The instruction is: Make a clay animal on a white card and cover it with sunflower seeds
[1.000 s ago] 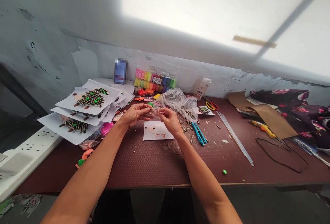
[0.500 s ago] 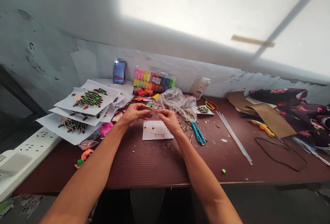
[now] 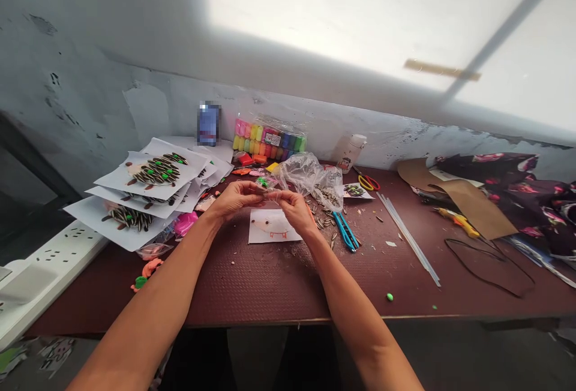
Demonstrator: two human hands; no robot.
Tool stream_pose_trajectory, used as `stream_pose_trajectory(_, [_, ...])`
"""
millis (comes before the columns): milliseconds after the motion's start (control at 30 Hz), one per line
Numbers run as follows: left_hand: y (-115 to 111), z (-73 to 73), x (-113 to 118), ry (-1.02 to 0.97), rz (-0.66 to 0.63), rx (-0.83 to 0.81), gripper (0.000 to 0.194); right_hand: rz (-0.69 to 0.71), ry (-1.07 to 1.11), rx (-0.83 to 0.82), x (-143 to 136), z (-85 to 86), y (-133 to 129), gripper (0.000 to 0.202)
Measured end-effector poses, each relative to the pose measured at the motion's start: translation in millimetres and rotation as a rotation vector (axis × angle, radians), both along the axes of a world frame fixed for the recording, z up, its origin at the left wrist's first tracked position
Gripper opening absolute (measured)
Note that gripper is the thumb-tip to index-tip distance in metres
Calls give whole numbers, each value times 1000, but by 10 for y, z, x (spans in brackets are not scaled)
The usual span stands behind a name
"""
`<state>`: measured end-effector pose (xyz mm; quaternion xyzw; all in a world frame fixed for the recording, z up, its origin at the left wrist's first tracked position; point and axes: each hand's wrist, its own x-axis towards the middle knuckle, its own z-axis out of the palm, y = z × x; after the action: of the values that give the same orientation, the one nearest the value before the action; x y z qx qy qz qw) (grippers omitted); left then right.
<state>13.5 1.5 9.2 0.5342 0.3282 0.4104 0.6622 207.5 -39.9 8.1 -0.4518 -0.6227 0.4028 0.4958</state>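
My left hand (image 3: 236, 200) and my right hand (image 3: 294, 208) meet above the table, fingers pinched on a small, clear plastic wrapper (image 3: 270, 193). What is inside the wrapper, if anything, I cannot make out. Below them a white card (image 3: 258, 235) lies flat, bearing a pale animal shape with dark dots and orange-red feet. My right forearm partly covers its right side. Just beyond my hands are a green clay bit (image 3: 261, 181) and a crumpled clear bag (image 3: 303, 172) with striped sunflower seeds (image 3: 324, 221) spilling out beside it.
At left, stacked sheets (image 3: 112, 172) carry seed-covered hedgehogs, near a white power strip (image 3: 49, 268). Behind are a coloured clay pack (image 3: 270, 139), a phone (image 3: 208, 124) and a bottle (image 3: 351, 154). Rightward lie a blue cutter (image 3: 345, 232), scissors (image 3: 369, 183), glue sticks (image 3: 409, 240) and a yellow glue gun (image 3: 465, 226).
My right fingers have curled a little closer on the wrapper and shifted slightly. My left hand stays nearly in place, and the things on the table keep their places.
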Motion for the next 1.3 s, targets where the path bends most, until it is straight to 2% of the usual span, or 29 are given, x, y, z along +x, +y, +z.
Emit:
stream_pose_trajectory(167, [12, -15, 1, 6, -2, 27, 43, 10, 57, -59, 3, 24, -15, 23])
stream_pose_trajectory(367, [-31, 41, 37, -47, 26, 20, 44, 10, 44, -86, -24, -30, -20, 28])
stream_pose_trajectory(567, [-76, 89, 65, -57, -15, -35, 46, -59, -4, -8, -41, -124, 21, 23])
stream_pose_trajectory(733, [-84, 107, 30, 3, -58, 10, 43, -95, 0, 19, -44, -155, 31, 26])
stream_pose_trajectory(1067, [-26, 91, 25, 135, -62, 132, 35, -157, -129, 88, -71, -114, -43, 20])
stream_pose_trajectory(1300, [-83, 120, 62, 74, -101, 103, 43, -159, -144, 136, -63, -67, -37, 19])
